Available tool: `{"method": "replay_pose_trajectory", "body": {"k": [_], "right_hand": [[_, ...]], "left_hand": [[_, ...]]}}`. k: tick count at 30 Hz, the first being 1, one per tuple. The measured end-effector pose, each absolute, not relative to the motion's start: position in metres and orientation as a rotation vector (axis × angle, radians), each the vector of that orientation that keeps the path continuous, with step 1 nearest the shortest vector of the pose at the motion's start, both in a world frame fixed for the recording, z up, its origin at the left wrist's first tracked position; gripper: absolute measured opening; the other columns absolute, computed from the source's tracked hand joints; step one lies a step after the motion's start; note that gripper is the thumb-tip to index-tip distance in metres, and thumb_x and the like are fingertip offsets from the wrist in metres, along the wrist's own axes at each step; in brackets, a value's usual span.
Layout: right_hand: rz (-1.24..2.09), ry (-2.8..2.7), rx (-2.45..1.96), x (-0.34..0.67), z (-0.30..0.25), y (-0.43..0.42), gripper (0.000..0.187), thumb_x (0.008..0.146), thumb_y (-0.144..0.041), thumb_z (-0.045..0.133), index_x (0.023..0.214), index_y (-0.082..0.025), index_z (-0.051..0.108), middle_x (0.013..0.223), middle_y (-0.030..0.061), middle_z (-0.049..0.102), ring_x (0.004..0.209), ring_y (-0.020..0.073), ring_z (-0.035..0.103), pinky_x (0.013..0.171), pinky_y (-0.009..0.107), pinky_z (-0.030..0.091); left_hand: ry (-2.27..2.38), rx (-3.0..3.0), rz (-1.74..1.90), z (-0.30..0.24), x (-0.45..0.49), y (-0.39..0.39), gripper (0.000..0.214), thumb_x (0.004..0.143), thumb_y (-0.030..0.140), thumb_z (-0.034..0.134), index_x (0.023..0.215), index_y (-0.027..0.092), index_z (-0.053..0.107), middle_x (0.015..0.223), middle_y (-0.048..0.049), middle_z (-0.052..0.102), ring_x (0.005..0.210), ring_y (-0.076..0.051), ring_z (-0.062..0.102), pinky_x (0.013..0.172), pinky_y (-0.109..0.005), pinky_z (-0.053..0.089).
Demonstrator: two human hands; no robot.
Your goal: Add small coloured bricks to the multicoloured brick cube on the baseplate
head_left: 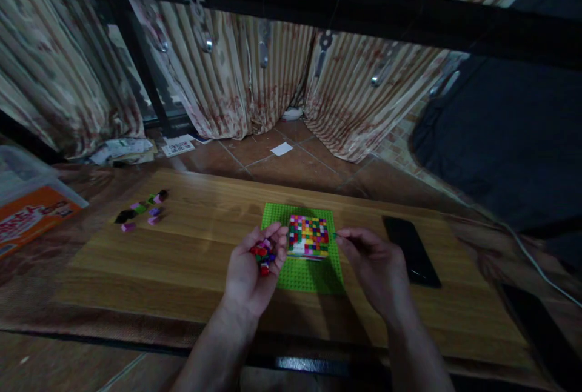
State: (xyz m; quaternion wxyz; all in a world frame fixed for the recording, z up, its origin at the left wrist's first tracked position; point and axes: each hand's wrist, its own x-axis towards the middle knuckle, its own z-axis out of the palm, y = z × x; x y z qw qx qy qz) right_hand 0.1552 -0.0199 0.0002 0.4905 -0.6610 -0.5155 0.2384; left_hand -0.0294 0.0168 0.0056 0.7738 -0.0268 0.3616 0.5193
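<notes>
A square block built of many coloured toy bricks (308,237) stands on a bright green studded baseplate (300,280). My left hand (254,265), palm up and cupped, holds a small heap of loose toy bricks (264,255), mostly red, pink and purple. Its fingertips are close to the left side of the built block. To the right of the block, my right hand (373,255) pinches a small green brick (335,235) between thumb and forefinger, near the baseplate's right edge.
Several loose bricks (144,207) are scattered on the wooden board (191,259) at the left. A black flat device (411,249) lies right of my right hand. A clear plastic box with an orange label (34,216) stands far left. Striped curtains (218,77) hang behind.
</notes>
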Motion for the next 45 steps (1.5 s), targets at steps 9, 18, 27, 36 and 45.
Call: {"method": "replay_pose_trajectory", "body": {"k": [9, 18, 27, 36, 45], "right_hand": [[0.431, -1.706, -1.671, 0.144, -0.008, -0.015, 0.017, 0.088, -0.022, 0.054, 0.085, -0.022, 0.071, 0.088, 0.0039, 0.071, 0.081, 0.0183, 0.065, 0.075, 0.031, 0.049], [0.297, -1.731, -1.680, 0.137, -0.011, -0.014, 0.015, 0.088, -0.021, 0.054, 0.082, -0.021, 0.069, 0.083, 0.0030, 0.070, 0.078, 0.0184, 0.065, 0.073, 0.031, 0.049], [0.311, -1.651, -1.733, 0.136, -0.016, -0.014, 0.013, 0.085, -0.030, 0.061, 0.080, -0.021, 0.070, 0.078, 0.0018, 0.069, 0.072, 0.0179, 0.064, 0.069, 0.030, 0.048], [0.309, -1.450, -1.723, 0.154, -0.013, -0.014, 0.022, 0.084, -0.040, 0.062, 0.086, -0.020, 0.071, 0.083, 0.0034, 0.068, 0.067, 0.0163, 0.058, 0.063, 0.030, 0.047], [0.550, -1.203, -1.706, 0.147, -0.050, -0.003, 0.055, 0.078, -0.049, 0.065, 0.123, -0.018, 0.057, 0.124, 0.0140, 0.061, 0.115, 0.0282, 0.056, 0.093, 0.049, 0.045]], "left_hand": [[0.814, -0.044, 1.024, 0.000, -0.029, 0.016, 0.019, 0.087, 0.015, 0.045, 0.082, 0.007, 0.061, 0.069, -0.0049, 0.054, 0.047, -0.006, 0.041, 0.032, -0.014, 0.026], [0.828, 0.006, 1.004, -0.002, -0.028, 0.015, 0.016, 0.085, 0.016, 0.048, 0.084, 0.007, 0.062, 0.069, -0.0045, 0.054, 0.047, -0.006, 0.040, 0.033, -0.014, 0.026], [0.843, 0.018, 1.018, 0.000, -0.027, 0.014, 0.016, 0.084, 0.017, 0.049, 0.084, 0.007, 0.062, 0.069, -0.0044, 0.055, 0.047, -0.005, 0.040, 0.034, -0.014, 0.025], [0.832, 0.011, 1.027, 0.000, -0.029, 0.015, 0.017, 0.085, 0.016, 0.048, 0.083, 0.007, 0.062, 0.069, -0.0043, 0.054, 0.048, -0.006, 0.040, 0.034, -0.014, 0.025], [0.853, 0.023, 1.021, 0.000, -0.026, 0.015, 0.017, 0.084, 0.017, 0.048, 0.081, 0.008, 0.062, 0.068, -0.0047, 0.055, 0.047, -0.006, 0.041, 0.034, -0.015, 0.025]]}}
